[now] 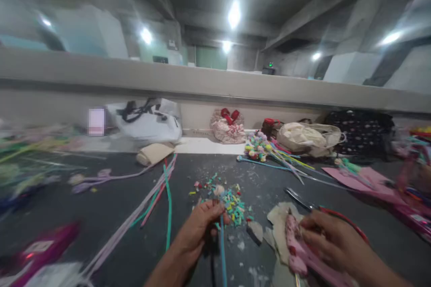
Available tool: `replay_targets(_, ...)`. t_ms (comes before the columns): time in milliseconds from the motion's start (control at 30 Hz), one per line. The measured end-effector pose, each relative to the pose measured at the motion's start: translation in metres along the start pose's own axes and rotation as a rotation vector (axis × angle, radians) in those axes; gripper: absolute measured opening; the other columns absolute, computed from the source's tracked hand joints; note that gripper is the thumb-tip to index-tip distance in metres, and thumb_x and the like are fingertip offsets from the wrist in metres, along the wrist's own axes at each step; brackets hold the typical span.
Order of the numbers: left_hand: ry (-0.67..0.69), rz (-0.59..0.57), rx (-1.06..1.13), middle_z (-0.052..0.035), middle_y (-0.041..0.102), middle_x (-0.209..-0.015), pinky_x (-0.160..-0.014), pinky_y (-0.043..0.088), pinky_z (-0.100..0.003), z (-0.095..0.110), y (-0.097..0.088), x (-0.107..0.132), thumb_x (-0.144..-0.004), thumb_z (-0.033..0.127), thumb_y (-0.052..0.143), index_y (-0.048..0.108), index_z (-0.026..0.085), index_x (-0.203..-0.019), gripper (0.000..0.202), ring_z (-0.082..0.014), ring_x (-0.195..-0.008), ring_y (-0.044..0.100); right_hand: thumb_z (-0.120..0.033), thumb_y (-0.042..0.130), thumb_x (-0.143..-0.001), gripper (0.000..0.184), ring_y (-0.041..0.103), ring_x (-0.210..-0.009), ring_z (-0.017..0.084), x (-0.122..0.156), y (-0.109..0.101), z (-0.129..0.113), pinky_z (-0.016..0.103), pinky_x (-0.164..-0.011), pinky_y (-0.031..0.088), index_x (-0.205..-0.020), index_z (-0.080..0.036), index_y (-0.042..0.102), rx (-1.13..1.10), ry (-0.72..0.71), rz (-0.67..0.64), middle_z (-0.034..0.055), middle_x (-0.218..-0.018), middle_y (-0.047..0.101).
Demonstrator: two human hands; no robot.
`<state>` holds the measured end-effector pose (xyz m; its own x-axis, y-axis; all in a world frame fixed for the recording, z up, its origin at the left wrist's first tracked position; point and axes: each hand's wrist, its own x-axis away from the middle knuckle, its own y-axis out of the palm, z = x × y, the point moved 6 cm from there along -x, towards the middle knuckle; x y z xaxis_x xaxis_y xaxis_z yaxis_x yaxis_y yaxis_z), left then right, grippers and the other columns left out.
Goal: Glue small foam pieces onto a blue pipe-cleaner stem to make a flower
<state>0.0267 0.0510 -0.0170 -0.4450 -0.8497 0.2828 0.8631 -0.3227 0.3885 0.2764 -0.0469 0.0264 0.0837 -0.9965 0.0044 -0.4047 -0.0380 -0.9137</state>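
My left hand [205, 219] is closed at lower centre, pinching a thin blue stem [222, 251] topped by a small pale pink tuft [218, 190]. Under and beyond it, a pile of small teal, yellow and red clippings [235, 206] is strewn over the dark tabletop. On the right, my right hand [332, 235] curls over a pink glue gun [293, 237], which lies on a crumpled pale sheet [278, 219]. The palm side of that hand is hidden. Just beyond its fingers lies a metal tool with red handles [298, 198].
Long lilac, red and teal stems [134, 210] cross the table left of centre. A magenta tool [50, 242] lies blurred at lower left. Behind stand a white bag [148, 123], a bundle of pompom stems [259, 145] and a dark patterned bag [362, 132]. Pink sheets [367, 177] lie right.
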Motion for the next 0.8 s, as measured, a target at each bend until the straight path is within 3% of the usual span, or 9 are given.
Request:
replay_targets(167, -0.103, -0.248, -0.11, -0.0023, 0.061, -0.059, -0.04, 0.033, -0.017, -0.016, 0.053, -0.003, -0.065, 0.039, 0.058, 0.053, 0.012, -0.065, 0.027, -0.008, -0.046, 0.052, -0.036, 0.053, -0.072, 0.02, 0.055, -0.077, 0.019, 0.027, 0.02, 0.012, 0.026, -0.067, 0.042, -0.087, -0.024, 0.055, 0.13, -0.049, 0.068, 0.0036, -0.085, 0.057)
replay_targets(233, -0.133, -0.261, -0.137, -0.0057, 0.065, -0.071, -0.043, 0.036, -0.017, -0.023, 0.077, -0.005, -0.066, 0.038, 0.056, 0.05, 0.015, -0.07, 0.025, -0.0137, -0.061, 0.06, -0.036, 0.054, -0.07, 0.022, 0.054, -0.078, 0.02, 0.029, 0.02, 0.011, 0.027, -0.068, 0.042, -0.09, -0.024, 0.056, 0.164, -0.055, 0.11, 0.0041, -0.087, 0.057)
replay_targets(367, -0.132, -0.176, -0.295, -0.0066, 0.065, -0.071, -0.038, 0.035, -0.016, -0.039, 0.109, -0.019, -0.069, 0.031, 0.048, 0.046, 0.016, -0.074, 0.017, -0.0142, -0.055, 0.061, -0.032, 0.053, -0.07, 0.02, 0.054, -0.077, 0.019, 0.027, 0.019, 0.007, 0.027, -0.067, 0.041, -0.088, -0.024, 0.057, 0.171, -0.074, 0.118, 0.004, -0.086, 0.055)
replay_targets(467, -0.116, -0.088, -0.382, -0.0057, 0.064, -0.068, -0.037, 0.036, -0.017, -0.054, 0.112, -0.03, -0.07, 0.031, 0.046, 0.043, 0.016, -0.073, 0.015, -0.0139, -0.05, 0.06, -0.028, 0.052, -0.069, 0.016, 0.053, -0.077, 0.019, 0.026, 0.019, 0.006, 0.027, -0.067, 0.04, -0.083, -0.022, 0.057, 0.138, -0.057, 0.108, 0.004, -0.085, 0.055)
replay_targets(600, -0.126, -0.068, -0.414, -0.0061, 0.063, -0.067, -0.037, 0.039, -0.019, -0.067, 0.106, -0.036, -0.072, 0.026, 0.041, 0.041, 0.016, -0.072, 0.01, -0.0149, -0.051, 0.06, -0.023, 0.052, -0.065, 0.012, 0.051, -0.072, 0.016, 0.026, 0.016, 0.013, 0.024, -0.064, 0.039, -0.076, -0.02, 0.056, -0.021, 0.002, 0.11, 0.0015, -0.079, 0.055)
replay_targets(700, -0.136, -0.068, -0.422, -0.006, 0.063, -0.067, -0.038, 0.04, -0.019, -0.069, 0.104, -0.036, -0.071, 0.026, 0.041, 0.041, 0.016, -0.071, 0.01, -0.0147, -0.053, 0.06, -0.03, 0.053, -0.066, 0.014, 0.052, -0.071, 0.016, 0.025, 0.006, 0.028, 0.023, -0.064, 0.04, -0.075, -0.019, 0.058, -0.289, 0.018, 0.108, 0.0003, -0.075, 0.057)
replay_targets(800, -0.147, -0.061, -0.424, -0.0062, 0.063, -0.069, -0.038, 0.039, -0.018, -0.068, 0.103, -0.036, -0.071, 0.027, 0.043, 0.042, 0.016, -0.069, 0.011, -0.0138, -0.053, 0.06, -0.039, 0.057, -0.063, 0.023, 0.054, -0.069, 0.019, 0.026, -0.005, 0.059, 0.025, -0.06, 0.043, -0.073, -0.018, 0.062, -0.663, 0.134, 0.146, 0.0016, -0.071, 0.06)
